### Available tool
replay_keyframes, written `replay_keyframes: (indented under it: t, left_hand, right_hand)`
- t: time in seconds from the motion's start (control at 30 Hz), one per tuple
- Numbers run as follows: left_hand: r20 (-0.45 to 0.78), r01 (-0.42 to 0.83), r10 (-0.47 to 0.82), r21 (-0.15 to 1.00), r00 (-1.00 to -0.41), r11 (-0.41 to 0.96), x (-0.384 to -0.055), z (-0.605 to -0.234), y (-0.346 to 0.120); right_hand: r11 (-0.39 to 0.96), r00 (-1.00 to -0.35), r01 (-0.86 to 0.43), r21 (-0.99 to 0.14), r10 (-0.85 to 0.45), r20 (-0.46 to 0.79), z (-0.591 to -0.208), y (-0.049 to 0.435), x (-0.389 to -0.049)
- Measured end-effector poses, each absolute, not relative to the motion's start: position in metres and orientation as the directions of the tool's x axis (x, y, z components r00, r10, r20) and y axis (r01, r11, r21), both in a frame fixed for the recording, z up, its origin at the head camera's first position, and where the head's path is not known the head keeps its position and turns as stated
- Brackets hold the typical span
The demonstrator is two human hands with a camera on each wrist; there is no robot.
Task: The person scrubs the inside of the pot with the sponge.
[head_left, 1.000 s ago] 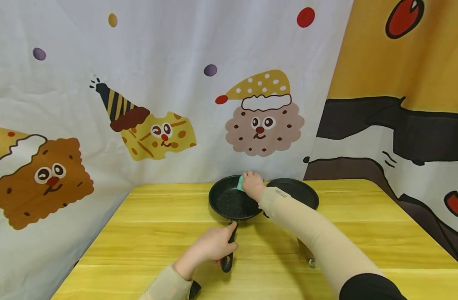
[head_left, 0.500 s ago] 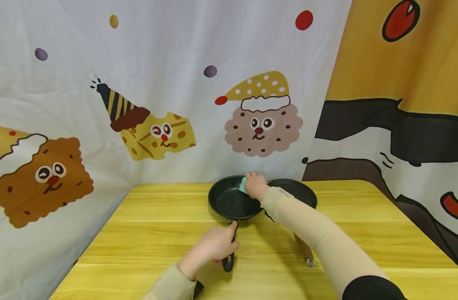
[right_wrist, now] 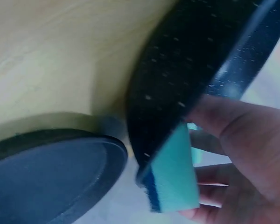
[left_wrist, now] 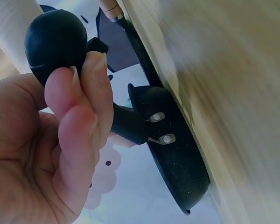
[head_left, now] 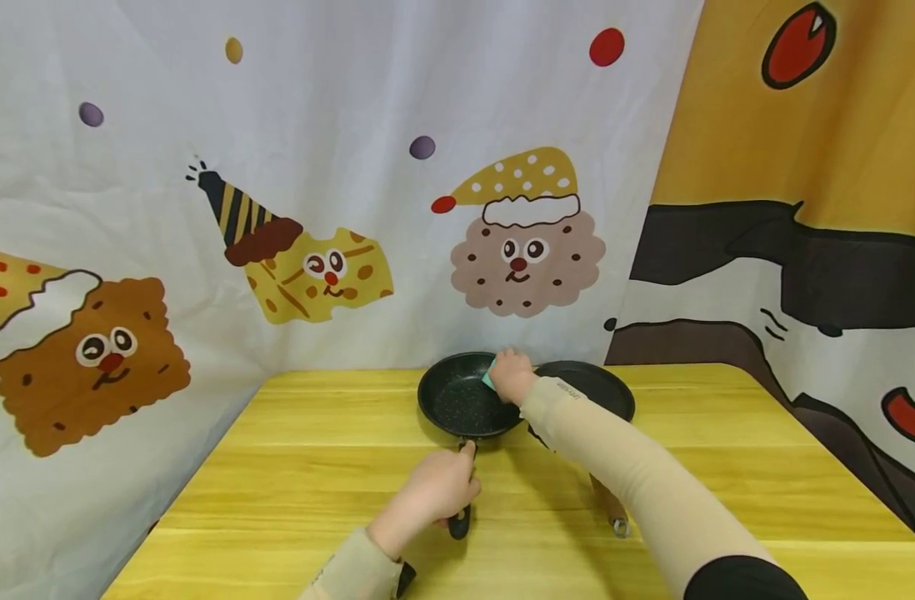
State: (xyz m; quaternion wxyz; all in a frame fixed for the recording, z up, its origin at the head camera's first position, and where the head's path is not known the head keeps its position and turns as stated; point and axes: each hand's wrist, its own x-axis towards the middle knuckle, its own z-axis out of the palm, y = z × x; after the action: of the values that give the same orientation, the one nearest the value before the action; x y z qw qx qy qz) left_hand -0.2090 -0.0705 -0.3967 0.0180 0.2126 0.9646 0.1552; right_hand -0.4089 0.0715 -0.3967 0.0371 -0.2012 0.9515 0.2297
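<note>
A speckled black frying pan (head_left: 461, 404) sits near the back of the table. My left hand (head_left: 431, 492) grips its black handle (left_wrist: 56, 42), index finger pointing along it toward the pan; the handle's end sticks out below the fingers. At the pan's right side, my right hand (head_left: 512, 377) holds a mint-green sponge (right_wrist: 175, 172) with a darker layer along one face. The sponge lies at the pan's inner wall, right by the rim, thumb on the near side and the other fingers behind. Most of the sponge is hidden by that hand in the head view.
Close to the right stands a second, shallower dark pan (head_left: 596, 385), partly behind my right forearm. Its brown handle (head_left: 610, 508) points toward me. A printed cloth (head_left: 352, 333) hangs right behind the yellow wood-grain table (head_left: 315, 467).
My right hand and the sponge have shifted slightly rightward and nearer along the pan's right rim. My left hand keeps its hold on the handle, a little further right in view.
</note>
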Motion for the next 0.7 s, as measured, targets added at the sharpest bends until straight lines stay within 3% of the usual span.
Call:
replay_keyframes:
  t: [0.27, 0.47, 0.7]
  left_hand:
    - [0.004, 0.38, 0.399, 0.315, -0.917, 0.87, -0.211, -0.398, -0.071]
    - [-0.034, 0.368, 0.402, 0.339, -0.915, 0.866, -0.211, -0.397, -0.07]
    - [-0.063, 0.362, 0.409, 0.358, -0.91, 0.861, -0.214, -0.396, -0.073]
  right_hand:
    - [0.912, -0.892, -0.382, 0.152, -0.321, -0.317, -0.379, 0.077, -0.404]
    - [0.917, -0.824, -0.398, -0.003, -0.359, -0.438, -0.375, 0.084, -0.407]
    - [0.926, -0.745, -0.312, -0.212, -0.377, -0.551, -0.376, 0.088, -0.411]
